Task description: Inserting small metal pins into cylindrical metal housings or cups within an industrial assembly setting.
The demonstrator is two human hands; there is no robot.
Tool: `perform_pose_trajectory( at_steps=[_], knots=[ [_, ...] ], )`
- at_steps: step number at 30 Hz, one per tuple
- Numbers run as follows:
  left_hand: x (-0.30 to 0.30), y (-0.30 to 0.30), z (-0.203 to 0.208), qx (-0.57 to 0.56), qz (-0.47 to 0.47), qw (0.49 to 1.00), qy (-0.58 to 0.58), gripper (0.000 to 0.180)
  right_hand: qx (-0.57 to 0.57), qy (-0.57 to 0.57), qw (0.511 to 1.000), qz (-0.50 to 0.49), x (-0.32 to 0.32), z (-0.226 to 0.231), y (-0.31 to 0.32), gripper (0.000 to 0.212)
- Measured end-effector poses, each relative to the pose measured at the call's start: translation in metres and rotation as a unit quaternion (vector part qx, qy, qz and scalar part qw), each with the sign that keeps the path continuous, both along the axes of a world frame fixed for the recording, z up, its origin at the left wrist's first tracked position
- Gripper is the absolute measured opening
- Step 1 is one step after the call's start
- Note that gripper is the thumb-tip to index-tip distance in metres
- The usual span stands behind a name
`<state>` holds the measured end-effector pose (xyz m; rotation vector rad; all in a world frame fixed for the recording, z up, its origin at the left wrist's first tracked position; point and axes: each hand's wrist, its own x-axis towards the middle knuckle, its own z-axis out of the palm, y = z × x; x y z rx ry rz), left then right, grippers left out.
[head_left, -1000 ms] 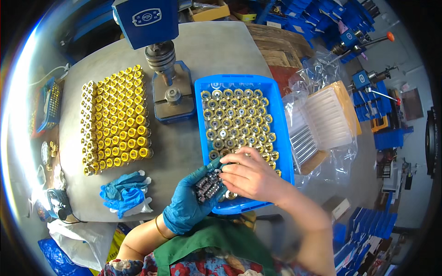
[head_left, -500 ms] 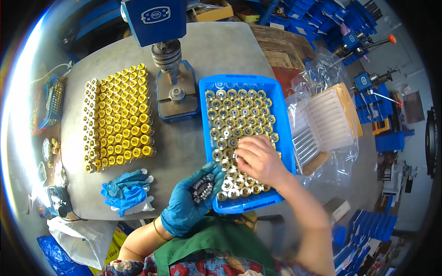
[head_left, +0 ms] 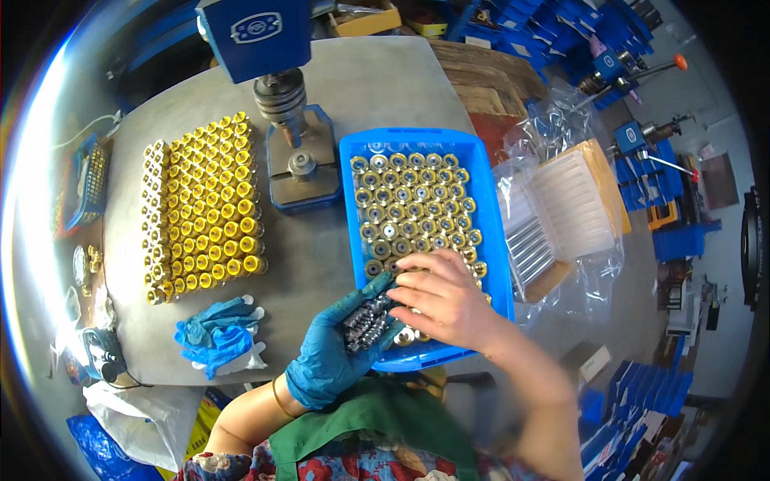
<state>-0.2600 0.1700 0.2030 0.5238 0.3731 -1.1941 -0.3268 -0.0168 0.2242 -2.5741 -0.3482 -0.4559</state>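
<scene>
My left hand [head_left: 325, 361], in a blue glove, is cupped around a pile of small dark metal parts [head_left: 365, 327] by the near left corner of a blue tray [head_left: 496, 208]. Over that pile bends my bare right hand [head_left: 451, 303]. Its fingertips are drawn together at the edge of the parts, and whatever they pinch is hidden. Rows of round brass-coloured fittings [head_left: 413, 196] stand upright in the tray; a few show pale, bright centres. Both hands cover some of the near rows.
A blue bench press [head_left: 301, 172] stands behind and left of the tray. Further left is a block of yellow-topped cylinders [head_left: 204, 204]. Crumpled blue gloves [head_left: 216, 333] lie nearer me. Right of the tray, clear plastic [head_left: 569, 200] wraps pale tubes and metal rods.
My right hand has moved left and slightly nearer, from over the fittings to the pile in my left palm. My left hand has shifted slightly. The view has turned a little.
</scene>
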Motion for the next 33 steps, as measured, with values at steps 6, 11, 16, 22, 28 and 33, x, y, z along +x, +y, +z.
perform_pose_trajectory(
  at_steps=[6,11,16,22,28,33],
  knots=[
    [-0.006,-0.009,-0.006,-0.041,-0.019,0.996,0.081,0.032,0.077,0.045,0.996,0.016,-0.007,-0.004,-0.003,0.023],
    [-0.008,-0.016,-0.005,-0.047,-0.04,0.995,0.079,0.034,0.1,0.077,0.992,-0.018,-0.009,-0.006,0.0,0.017],
    [-0.009,-0.016,-0.001,-0.071,-0.02,0.992,0.104,0.036,0.122,0.025,0.986,-0.112,-0.004,-0.02,-0.02,0.016],
    [-0.007,-0.018,0.004,-0.019,-0.002,0.995,0.098,0.039,-0.146,0.008,0.986,-0.077,-0.003,-0.052,-0.034,0.015],
    [-0.004,-0.022,0.01,-0.039,0.0,0.994,0.1,0.04,-0.021,-0.007,0.995,-0.101,-0.013,-0.036,-0.031,0.015],
    [-0.011,-0.016,-0.014,-0.104,-0.021,0.989,0.106,0.032,0.008,0.066,0.998,-0.018,-0.017,0.005,-0.007,0.021]
  ],
)
